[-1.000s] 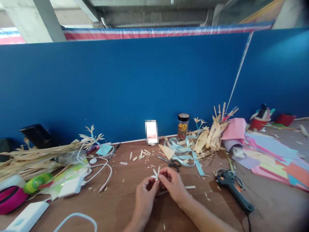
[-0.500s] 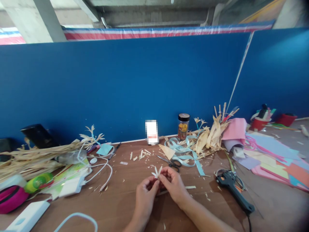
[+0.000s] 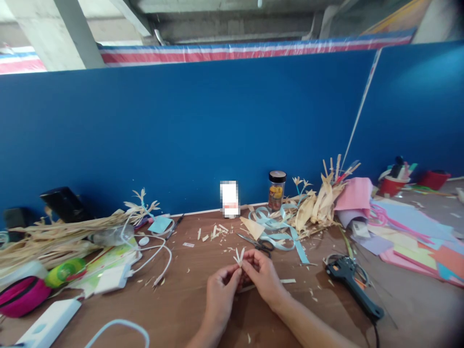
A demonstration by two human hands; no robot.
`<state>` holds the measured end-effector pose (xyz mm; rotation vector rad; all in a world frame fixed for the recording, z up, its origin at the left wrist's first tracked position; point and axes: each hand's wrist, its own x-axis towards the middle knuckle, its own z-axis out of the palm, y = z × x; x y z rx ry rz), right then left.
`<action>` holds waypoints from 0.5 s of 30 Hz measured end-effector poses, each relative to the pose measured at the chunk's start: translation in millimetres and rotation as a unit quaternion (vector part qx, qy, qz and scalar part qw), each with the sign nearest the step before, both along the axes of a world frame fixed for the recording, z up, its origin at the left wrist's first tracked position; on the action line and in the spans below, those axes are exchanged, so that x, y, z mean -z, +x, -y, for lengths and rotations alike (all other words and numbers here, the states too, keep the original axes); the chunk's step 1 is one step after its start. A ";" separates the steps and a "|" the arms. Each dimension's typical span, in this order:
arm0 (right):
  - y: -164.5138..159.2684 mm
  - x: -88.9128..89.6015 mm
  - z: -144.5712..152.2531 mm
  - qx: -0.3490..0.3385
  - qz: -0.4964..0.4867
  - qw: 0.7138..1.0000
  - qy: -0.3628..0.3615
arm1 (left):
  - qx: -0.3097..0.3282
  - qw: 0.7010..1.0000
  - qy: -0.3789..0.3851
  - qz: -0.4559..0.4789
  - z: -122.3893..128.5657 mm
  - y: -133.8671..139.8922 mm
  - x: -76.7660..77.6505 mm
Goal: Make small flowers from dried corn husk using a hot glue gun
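My left hand (image 3: 222, 293) and my right hand (image 3: 264, 276) meet over the brown table (image 3: 188, 299), fingertips pinched together on a small pale husk flower (image 3: 239, 256) with thin pointed petals standing up. Black-handled scissors (image 3: 258, 243) lie just beyond my fingers. A black glue gun (image 3: 352, 282) rests on the table to the right of my right hand.
Light blue ribbon (image 3: 281, 231) and dried husk leaves (image 3: 317, 205) pile up behind, beside a small jar (image 3: 276, 190). Coloured paper sheets (image 3: 416, 232) cover the right. Dry stalks (image 3: 54, 234), white cables (image 3: 152, 253), a power bank (image 3: 49, 323) and a pink pouch (image 3: 21, 296) crowd the left. A blue partition (image 3: 203, 135) backs the table.
The husk flower has sunk a little lower between my fingers and its petals look more gathered. Both hands stay in nearly the same spot.
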<state>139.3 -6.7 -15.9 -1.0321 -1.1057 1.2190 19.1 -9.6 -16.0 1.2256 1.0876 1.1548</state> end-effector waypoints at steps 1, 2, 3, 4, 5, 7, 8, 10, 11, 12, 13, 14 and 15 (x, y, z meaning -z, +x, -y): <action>0.0 0.2 0.0 0.000 0.001 1.000 0.004 | 0.000 1.000 0.004 0.000 -0.1 0.0 0.8; 0.1 0.3 0.0 0.000 0.005 1.000 0.008 | 0.000 1.000 0.007 0.000 -0.2 -0.1 1.5; 0.0 0.4 0.1 0.000 0.011 1.000 0.014 | 0.001 1.000 0.010 0.001 -0.3 -0.1 2.1; 0.0 0.5 0.3 0.001 0.020 1.000 0.020 | 0.003 1.000 0.012 0.003 -0.4 -0.2 2.6; -0.1 0.5 0.6 0.001 0.030 0.999 0.027 | 0.006 1.000 0.014 0.007 -0.5 -0.3 3.0; -0.6 1.0 1.1 0.002 0.047 0.998 0.039 | 0.011 1.000 0.014 0.013 -0.8 -0.4 3.2; -0.8 1.5 1.2 0.001 0.052 0.998 0.043 | 0.012 1.000 0.014 0.016 -1.0 -0.3 3.0; -1.0 3.4 0.8 0.003 0.058 0.997 0.050 | 0.011 1.000 0.010 0.022 -1.5 0.0 2.5; -0.8 4.4 0.3 0.007 0.064 0.997 0.050 | 0.009 1.000 0.006 0.027 -1.8 0.3 2.2; -0.5 5.2 -0.2 0.012 0.073 0.996 0.050 | 0.006 0.999 0.001 0.034 -2.0 0.6 2.0; 0.1 5.2 -0.5 0.020 0.085 0.995 0.050 | 0.002 0.999 -0.006 0.041 -2.2 0.8 1.7; 0.9 4.2 -0.4 0.029 0.100 0.993 0.051 | -0.004 0.999 -0.013 0.049 -2.3 0.8 1.3; 1.7 1.8 0.3 0.040 0.118 0.991 0.055 | -0.011 0.998 -0.020 0.056 -2.2 0.7 0.9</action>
